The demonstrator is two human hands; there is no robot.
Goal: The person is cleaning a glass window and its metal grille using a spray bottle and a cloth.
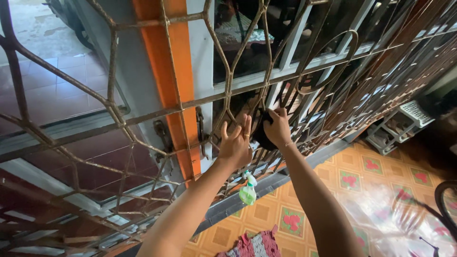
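Rusty metal grille, met by both hands: left hand flat against the bars, fingers extended, clutching nothing; right hand clenched around a dark cloth, pressed to the grille just beside the left. Below, a green spray bottle, perhaps hung on the bars. Patterned floor tiles beneath.

Dark cloth: mostly hidden behind right hand and grille bars.
Spray bottle: trigger detail too small to tell.
Fan: cut off by frame edge.
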